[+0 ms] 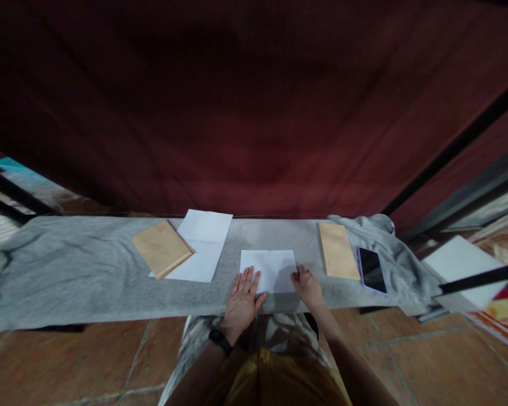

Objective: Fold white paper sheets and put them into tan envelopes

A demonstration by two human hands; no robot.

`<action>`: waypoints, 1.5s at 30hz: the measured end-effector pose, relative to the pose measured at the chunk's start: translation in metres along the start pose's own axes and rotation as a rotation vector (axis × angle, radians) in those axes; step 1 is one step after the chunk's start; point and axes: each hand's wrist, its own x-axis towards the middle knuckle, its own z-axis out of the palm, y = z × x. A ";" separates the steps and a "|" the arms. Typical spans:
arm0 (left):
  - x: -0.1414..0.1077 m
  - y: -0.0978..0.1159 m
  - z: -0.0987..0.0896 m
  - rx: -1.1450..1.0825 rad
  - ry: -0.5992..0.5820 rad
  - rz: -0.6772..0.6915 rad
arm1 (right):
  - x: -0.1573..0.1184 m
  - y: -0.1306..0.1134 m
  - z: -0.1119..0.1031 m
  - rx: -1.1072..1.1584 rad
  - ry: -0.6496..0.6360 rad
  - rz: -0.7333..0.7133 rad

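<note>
A white sheet of paper (273, 265) lies in front of me on the grey cloth (105, 293) that covers a long narrow surface. My left hand (242, 299) rests flat on the sheet's lower left part, fingers spread. At the sheet's right edge is my right hand (307, 285), its fingers curled together in a pinch; whether they grip the edge is too small to tell. To the left, several brown envelopes (161, 248) overlap another white sheet (205, 242) with a crease across it.
On the right lie a brown envelope (338, 251) and a phone (372, 270) with a dark screen. Bunched cloth is at the right end. A dark red curtain (258, 113) hangs behind. White sheets (461, 265) lie beyond a black bar at the far right.
</note>
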 end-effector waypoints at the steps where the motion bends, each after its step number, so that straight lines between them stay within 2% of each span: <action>1: 0.000 0.000 0.000 -0.002 0.006 0.001 | 0.002 -0.001 0.000 0.017 -0.005 0.004; 5: -0.002 -0.003 0.003 -0.068 0.035 0.001 | 0.005 -0.008 -0.001 0.104 -0.034 -0.012; 8: -0.004 -0.007 0.004 -0.216 0.049 -0.025 | 0.000 -0.025 -0.005 0.184 -0.050 -0.056; 12: -0.005 -0.013 0.002 -0.550 0.105 -0.215 | -0.015 -0.059 -0.003 0.432 -0.130 -0.186; 14: -0.004 -0.016 0.000 -0.716 0.136 -0.333 | -0.023 -0.073 0.003 0.476 -0.199 -0.241; 17: -0.003 -0.021 -0.001 -0.890 0.187 -0.465 | -0.036 -0.084 0.017 0.354 -0.242 -0.358; 20: -0.002 -0.026 0.003 -0.940 0.254 -0.558 | -0.049 -0.086 0.030 0.130 -0.179 -0.521; 23: -0.004 -0.026 0.009 -0.801 0.302 -0.547 | -0.055 -0.083 0.039 -0.020 -0.101 -0.604; 25: -0.008 -0.020 0.012 -0.636 0.276 -0.424 | -0.052 -0.080 0.042 -0.051 -0.091 -0.606; 28: -0.015 -0.008 0.014 -0.350 0.176 -0.178 | -0.035 -0.075 0.043 -0.069 -0.115 -0.628; 31: -0.018 0.000 0.016 -0.096 0.123 -0.040 | -0.008 -0.073 0.042 -0.101 -0.149 -0.682; 34: -0.019 -0.001 0.016 0.026 0.103 0.014 | 0.020 -0.078 0.042 -0.122 -0.188 -0.648; 38: -0.019 -0.005 0.017 0.084 0.104 0.045 | 0.052 -0.091 0.041 -0.138 -0.281 -0.559; 45: -0.020 -0.004 0.020 0.124 0.126 0.053 | 0.087 -0.109 0.026 -0.126 -0.341 -0.447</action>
